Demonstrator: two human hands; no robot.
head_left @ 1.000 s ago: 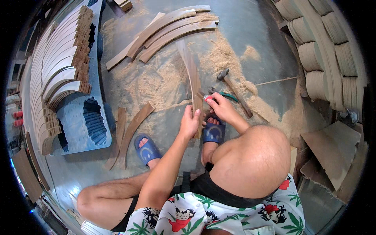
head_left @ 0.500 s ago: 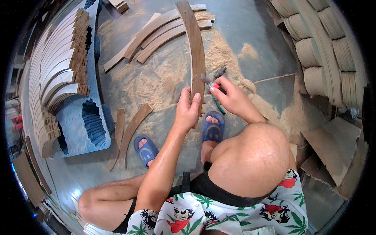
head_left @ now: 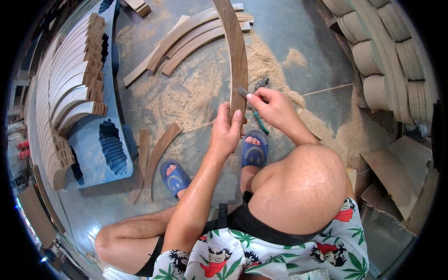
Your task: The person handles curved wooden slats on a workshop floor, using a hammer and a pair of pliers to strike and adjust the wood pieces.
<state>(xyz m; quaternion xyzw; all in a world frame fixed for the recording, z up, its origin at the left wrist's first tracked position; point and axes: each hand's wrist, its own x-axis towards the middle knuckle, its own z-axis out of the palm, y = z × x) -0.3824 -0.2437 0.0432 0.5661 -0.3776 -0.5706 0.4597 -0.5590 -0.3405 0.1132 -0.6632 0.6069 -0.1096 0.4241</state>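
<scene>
A long, curved brown wooden strip rises from my left hand toward the far edge of the view. My left hand grips its near end, thumb on top and fingers beneath. My right hand pinches a small tool with a flat grey blade. That blade lies against the strip's right side, just above my left thumb; its handle is hidden in my fingers. Behind my right hand on the floor is a tool with a dark end. A green handle shows below the same hand.
Several curved strips lie on the floor ahead, among sawdust. Two more strips lie near my left sandal. A blue plastic pallet at left carries stacked curved pieces. More stacks stand at right.
The tool has turned in my right hand, and the red part that showed on it is out of sight. The strip has shifted slightly right and away from me, still in my left hand.
</scene>
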